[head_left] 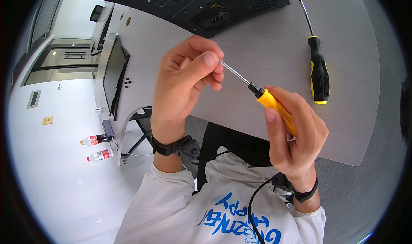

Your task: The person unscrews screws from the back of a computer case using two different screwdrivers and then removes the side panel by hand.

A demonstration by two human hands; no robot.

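Small yellow-handled screwdriver (269,101) sits in mid-air above the near edge of the surface (266,50), held between both hands. Right hand (296,136) is wrapped closed around the yellow handle; left hand (184,80) is pinched closed on the shaft tip, thumb and fingers covering it. Can't tell whether a screw or bit is in that pinch, too small and hidden.

Risks as I read them:
- Tip is buried in fingertips. Any push from the right hand drives the blade into skin.
- If something tiny is at the tip, it's over the surface edge and lap, so a fumble likely drops it to the floor (56,166), hard to find.
- Thin shaft held at both ends: a twist against the pinch could slip.

Second, bigger black-and-yellow screwdriver (319,68) lies flat on the surface, well apart on the right; round handle, could roll if bumped. Black computer case (223,3) sits at the far edge, not touched.
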